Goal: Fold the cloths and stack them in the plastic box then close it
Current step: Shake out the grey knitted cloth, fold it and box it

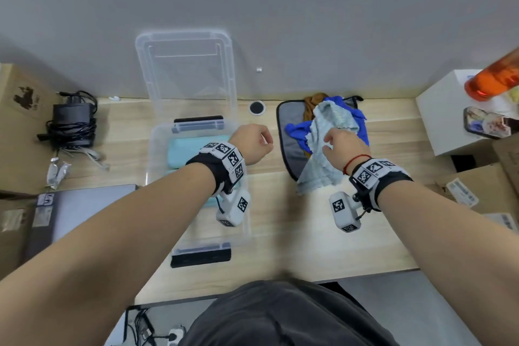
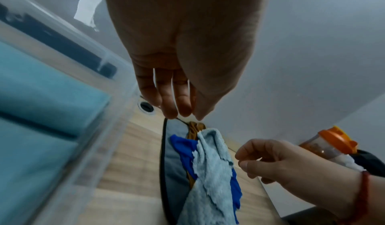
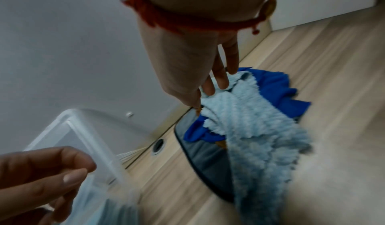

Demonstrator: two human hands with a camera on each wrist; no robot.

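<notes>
A clear plastic box [image 1: 153,154] stands open on the wooden desk, its lid [image 1: 185,64] leaning against the wall behind it. A folded teal cloth [image 1: 185,149] lies inside. My left hand [image 1: 254,143] hovers over the box's right rim with loosely curled fingers [image 2: 168,110], holding nothing. My right hand [image 1: 341,143] pinches a fluffy light blue cloth [image 1: 320,174], which hangs from it over the pile. Under it lie a bright blue cloth [image 1: 297,129] and a brown cloth [image 1: 311,105] on a grey black-edged cloth [image 1: 289,121]. In the right wrist view, my fingertips [image 3: 208,88] grip the light blue cloth [image 3: 260,138].
A black charger with cables [image 1: 73,121] and a laptop [image 1: 84,211] lie left of the box. A white box [image 1: 443,115], an orange bottle [image 1: 494,78] and cardboard boxes [image 1: 471,177] crowd the right. A round cable hole [image 1: 257,107] sits near the wall.
</notes>
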